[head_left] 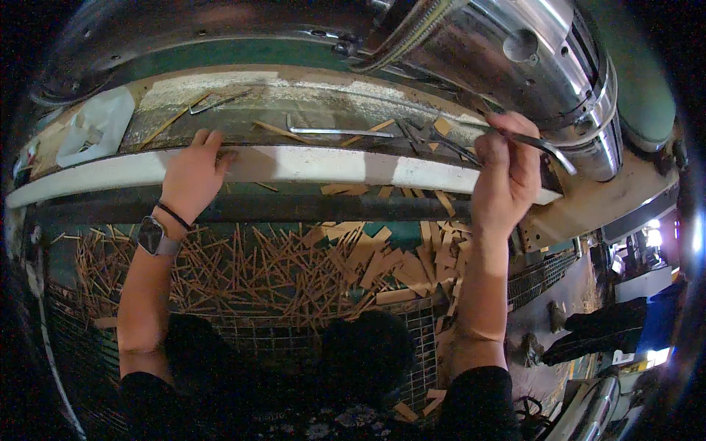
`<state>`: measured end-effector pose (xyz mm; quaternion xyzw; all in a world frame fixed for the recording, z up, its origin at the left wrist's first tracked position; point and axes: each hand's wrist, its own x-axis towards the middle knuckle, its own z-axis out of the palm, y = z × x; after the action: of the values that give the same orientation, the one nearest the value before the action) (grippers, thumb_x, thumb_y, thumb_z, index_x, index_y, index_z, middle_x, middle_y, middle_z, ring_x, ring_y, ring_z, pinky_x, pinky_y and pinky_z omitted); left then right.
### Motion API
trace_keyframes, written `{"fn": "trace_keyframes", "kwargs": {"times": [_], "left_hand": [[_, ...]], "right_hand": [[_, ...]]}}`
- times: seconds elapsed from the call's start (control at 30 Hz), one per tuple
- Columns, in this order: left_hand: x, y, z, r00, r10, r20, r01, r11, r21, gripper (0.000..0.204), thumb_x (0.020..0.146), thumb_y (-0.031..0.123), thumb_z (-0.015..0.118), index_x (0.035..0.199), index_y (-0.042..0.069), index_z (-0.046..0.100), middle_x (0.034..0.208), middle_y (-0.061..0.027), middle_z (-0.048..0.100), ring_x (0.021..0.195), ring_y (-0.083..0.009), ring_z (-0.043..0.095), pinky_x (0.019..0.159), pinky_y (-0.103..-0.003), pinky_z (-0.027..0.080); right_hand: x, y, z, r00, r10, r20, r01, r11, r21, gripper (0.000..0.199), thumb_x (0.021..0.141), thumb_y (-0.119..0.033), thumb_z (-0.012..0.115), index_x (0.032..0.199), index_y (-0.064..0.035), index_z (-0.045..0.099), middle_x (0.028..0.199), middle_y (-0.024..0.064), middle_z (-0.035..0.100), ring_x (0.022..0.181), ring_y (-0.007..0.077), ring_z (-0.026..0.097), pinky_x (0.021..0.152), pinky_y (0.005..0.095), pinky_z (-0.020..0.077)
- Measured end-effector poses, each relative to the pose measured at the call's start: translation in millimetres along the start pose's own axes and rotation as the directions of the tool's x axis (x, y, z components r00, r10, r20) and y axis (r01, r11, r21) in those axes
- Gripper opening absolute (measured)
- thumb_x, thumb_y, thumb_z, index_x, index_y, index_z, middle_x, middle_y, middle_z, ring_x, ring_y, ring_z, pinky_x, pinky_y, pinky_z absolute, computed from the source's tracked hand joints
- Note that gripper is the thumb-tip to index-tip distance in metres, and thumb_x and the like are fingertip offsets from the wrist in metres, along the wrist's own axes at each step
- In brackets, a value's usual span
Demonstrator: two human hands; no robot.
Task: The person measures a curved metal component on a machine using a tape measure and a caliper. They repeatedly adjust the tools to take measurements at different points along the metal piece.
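In my right hand [506, 165], closed fingers grip a metal hex key [551, 150]; its bent end points right, close to the shiny steel cylinder [507, 59]. My left hand [193, 176] rests on the white rail [294, 165], fingers stretched over its far edge with nothing visible in them. Behind the rail, on the worn ledge, lies another long L-shaped hex key [342, 133]. A smaller hex key [217, 103] sits farther left, and some dark tools [450, 147] lie left of my right hand.
At the ledge's left end stands a white plastic container [95, 128]. Brown cardboard strips [250, 272] pile up below the rail over a wire grid [423, 334]. A large dark roller [220, 33] spans the back. On the right, a person's legs [599, 331] show.
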<state>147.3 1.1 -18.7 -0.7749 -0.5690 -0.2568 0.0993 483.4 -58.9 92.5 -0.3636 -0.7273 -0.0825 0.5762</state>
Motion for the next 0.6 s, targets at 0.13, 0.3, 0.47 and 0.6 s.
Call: {"fn": "trace_keyframes", "kwargs": {"times": [0.13, 0.3, 0.47, 0.6], "left_hand": [[2.3, 0.4, -1.8, 0.998, -0.025, 0.065, 0.024, 0.999, 0.022, 0.024, 0.082, 0.021, 0.054, 0.095, 0.003, 0.047, 0.093, -0.0161, 0.053, 0.075, -0.0381, 0.056, 0.061, -0.046, 0.045], [1.7, 0.1, 0.4, 1.000, 0.005, 0.021, -0.005, 1.000, 0.024, 0.024, 0.082, 0.023, 0.055, 0.094, 0.004, 0.047, 0.092, -0.0164, 0.053, 0.074, -0.0383, 0.056, 0.060, -0.046, 0.045], [-1.1, 2.7, -1.4, 1.000, -0.018, 0.018, 0.018, 1.000, 0.010, 0.024, 0.082, 0.023, 0.055, 0.094, 0.004, 0.047, 0.091, -0.0167, 0.053, 0.072, -0.0385, 0.056, 0.059, -0.046, 0.045], [-2.3, -0.4, 3.4, 0.999, 0.008, -0.043, -0.007, 1.000, 0.024, 0.024, 0.082, 0.022, 0.055, 0.094, 0.004, 0.047, 0.091, -0.0164, 0.053, 0.072, -0.0384, 0.056, 0.058, -0.046, 0.045]], "right_hand": [[-1.8, 7.6, 27.7, 1.000, 0.001, -0.014, 0.003, 0.961, 0.276, 0.013, 0.088, 0.001, 0.048, 0.101, 0.0035, 0.050, 0.108, 0.0137, 0.049, 0.076, 0.0164, 0.058, 0.063, 0.0262, 0.0494], [5.4, 31.6, 40.6, 0.996, -0.078, -0.051, 0.088, 0.970, 0.226, 0.014, 0.089, 0.003, 0.046, 0.103, 0.0044, 0.049, 0.106, 0.0153, 0.050, 0.082, 0.0209, 0.061, 0.073, 0.0315, 0.0525], [10.3, 26.2, 46.5, 0.993, 0.012, -0.120, 0.016, 0.973, 0.230, 0.011, 0.081, 0.006, 0.054, 0.091, 0.0011, 0.056, 0.092, 0.0121, 0.055, 0.079, 0.0196, 0.061, 0.072, 0.0280, 0.0491], [14.2, 29.6, 48.6, 0.977, -0.093, -0.192, 0.083, 0.995, -0.062, 0.010, 0.074, 0.002, 0.063, 0.081, -0.0006, 0.057, 0.080, 0.0109, 0.055, 0.075, 0.0224, 0.056, 0.066, 0.0294, 0.0453]]}}
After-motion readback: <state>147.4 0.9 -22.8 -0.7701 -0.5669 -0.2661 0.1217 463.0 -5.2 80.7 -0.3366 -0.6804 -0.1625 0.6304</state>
